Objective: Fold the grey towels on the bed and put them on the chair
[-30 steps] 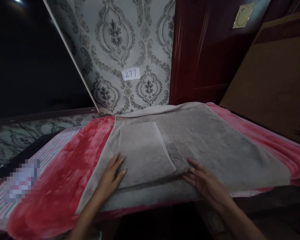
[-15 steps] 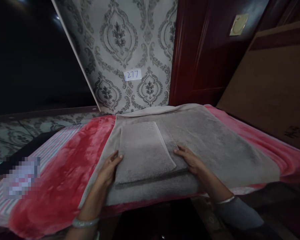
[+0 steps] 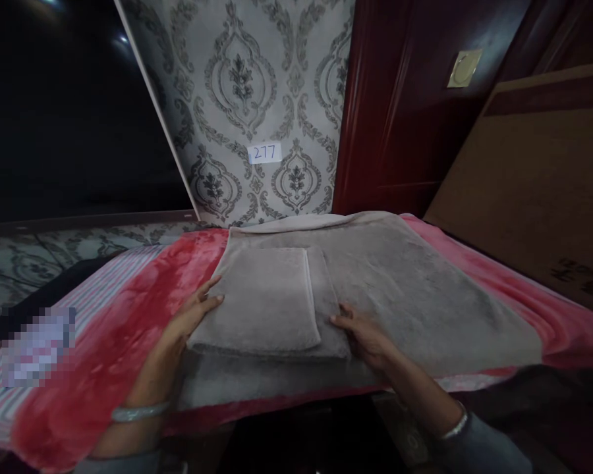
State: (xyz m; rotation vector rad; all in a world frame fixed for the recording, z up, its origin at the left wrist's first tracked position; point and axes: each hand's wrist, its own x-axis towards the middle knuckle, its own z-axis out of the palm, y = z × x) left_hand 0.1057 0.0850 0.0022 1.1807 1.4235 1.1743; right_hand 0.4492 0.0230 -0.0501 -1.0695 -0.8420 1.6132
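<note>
Grey folded cloth (image 3: 261, 299) atop the larger grey blanket (image 3: 415, 283), gripped at opposite edges by left hand (image 3: 188, 319) and right hand (image 3: 368, 336). Best done with even tension from both sides, pinching all layers together to keep the edges aligned.

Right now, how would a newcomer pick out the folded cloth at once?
Below the patterned wall, a grey blanket lies over a red blanket. On the grey one's left part, between the left hand and right hand, is the folded cloth. Though also grey, it is a smaller, layered rectangle.
</note>
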